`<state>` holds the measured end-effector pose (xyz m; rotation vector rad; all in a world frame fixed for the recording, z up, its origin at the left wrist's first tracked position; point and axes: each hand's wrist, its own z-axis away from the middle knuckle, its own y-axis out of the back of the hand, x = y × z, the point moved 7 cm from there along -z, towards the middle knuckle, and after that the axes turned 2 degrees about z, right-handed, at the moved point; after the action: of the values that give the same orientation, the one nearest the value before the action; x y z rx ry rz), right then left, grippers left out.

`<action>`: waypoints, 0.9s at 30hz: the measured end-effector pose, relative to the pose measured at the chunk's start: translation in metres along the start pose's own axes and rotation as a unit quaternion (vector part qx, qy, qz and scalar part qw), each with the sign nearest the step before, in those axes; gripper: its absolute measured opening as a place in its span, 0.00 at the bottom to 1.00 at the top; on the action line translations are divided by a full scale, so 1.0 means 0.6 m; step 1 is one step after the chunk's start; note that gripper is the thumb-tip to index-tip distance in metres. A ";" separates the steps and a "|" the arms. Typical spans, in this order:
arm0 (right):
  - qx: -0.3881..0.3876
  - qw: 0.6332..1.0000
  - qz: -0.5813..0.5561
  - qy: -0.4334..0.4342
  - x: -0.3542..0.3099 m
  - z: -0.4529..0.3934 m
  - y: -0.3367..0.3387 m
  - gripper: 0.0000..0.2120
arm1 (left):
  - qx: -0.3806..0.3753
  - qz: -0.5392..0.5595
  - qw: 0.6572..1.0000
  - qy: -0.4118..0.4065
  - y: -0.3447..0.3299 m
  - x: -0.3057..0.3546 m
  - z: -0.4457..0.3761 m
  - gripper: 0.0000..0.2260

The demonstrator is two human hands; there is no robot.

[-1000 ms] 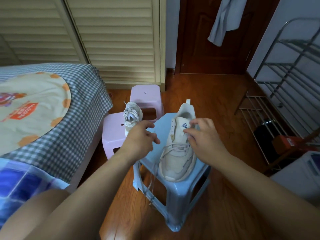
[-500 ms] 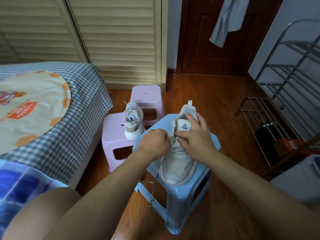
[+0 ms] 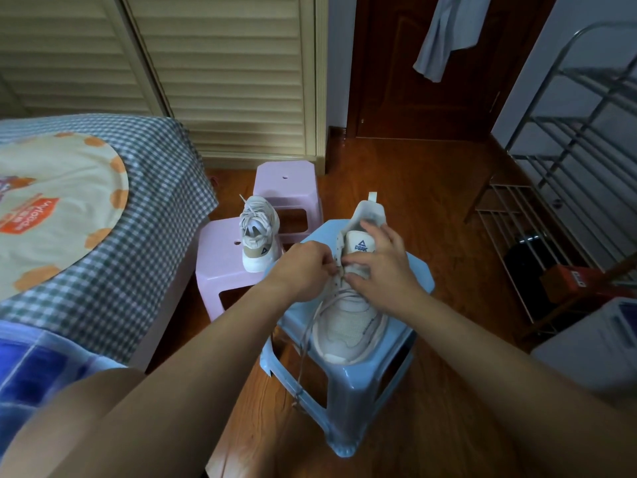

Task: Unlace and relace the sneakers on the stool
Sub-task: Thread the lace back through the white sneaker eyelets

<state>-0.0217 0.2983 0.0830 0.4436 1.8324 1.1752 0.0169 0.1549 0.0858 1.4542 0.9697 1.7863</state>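
Here, low in the middle of the frame, a blue stool (image 3: 348, 405) carries a white sneaker (image 3: 348, 326) with its toe toward the bottom edge and its heel tab pointing up the picture. A loose lace (image 3: 303, 350) trails off the shoe's left side and hangs down past the stool's edge. Just above the toe, both hands meet over the eyelets at the shoe's middle. The left hand (image 3: 303, 267) is curled, its fingertips pinching the lace at the left row of eyelets. The right hand (image 3: 382, 267) lies over the tongue, thumb and forefinger pinched at the same spot and the other fingers spread toward the collar; whether it grips the lace or the shoe's edge cannot be told. Left of centre, a second sneaker (image 3: 256, 232) stands on a pink stool (image 3: 220, 263), and another pink stool (image 3: 286, 182) sits behind it. A checked bed (image 3: 151, 188) fills the left side, a metal rack (image 3: 565, 188) the right.
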 end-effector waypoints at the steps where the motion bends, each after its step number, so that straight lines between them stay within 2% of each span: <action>1: 0.000 1.000 -0.006 0.001 0.001 -0.001 -0.002 0.11 | 0.006 0.001 1.000 0.003 -0.001 0.000 0.000 0.09; 4: 0.017 1.000 -0.014 0.015 0.001 -0.003 -0.005 0.10 | 0.026 -0.005 0.999 0.017 -0.004 0.001 0.004 0.08; 7: 0.022 0.999 -0.026 0.014 0.000 -0.002 -0.002 0.09 | 0.016 0.012 1.000 0.012 -0.010 0.001 0.005 0.08; 11: -0.029 0.999 -0.038 0.002 0.005 0.001 0.004 0.10 | -0.052 0.097 0.994 0.014 0.001 -0.017 0.015 0.06; 14: -0.040 0.998 -0.054 0.004 0.013 0.007 0.010 0.13 | -0.124 0.219 0.965 0.070 0.003 -0.038 0.048 0.07; 16: -0.041 0.997 -0.056 0.018 0.012 0.011 0.010 0.15 | -0.186 0.277 0.940 0.069 -0.015 -0.028 0.074 0.06; 17: -0.039 0.997 -0.056 0.023 0.011 0.013 0.009 0.15 | -0.200 0.270 0.940 0.052 -0.027 -0.017 0.084 0.05; 18: -0.039 0.997 -0.056 0.025 0.010 0.013 0.009 0.15 | -0.190 0.226 0.955 0.025 -0.036 -0.006 0.090 0.05; 20: -0.043 0.998 -0.049 0.023 0.009 0.012 0.008 0.15 | -0.116 0.058 0.991 -0.040 -0.044 0.002 0.083 0.07; 21: -0.046 0.998 -0.045 0.022 0.008 0.011 0.007 0.15 | -0.076 0.004 0.995 -0.057 -0.042 0.002 0.081 0.07; 23: -0.052 0.997 -0.044 0.021 0.007 0.011 0.008 0.15 | -0.032 0.031 0.998 -0.054 -0.028 -0.006 0.075 0.07; 27: -0.054 0.997 -0.047 0.018 0.006 0.010 0.012 0.15 | 0.064 0.203 0.977 0.002 0.044 -0.020 0.068 0.08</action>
<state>-0.0196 0.3076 0.0866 0.2739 1.7906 1.2161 0.0589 0.1370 0.1069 1.8337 0.8442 2.0401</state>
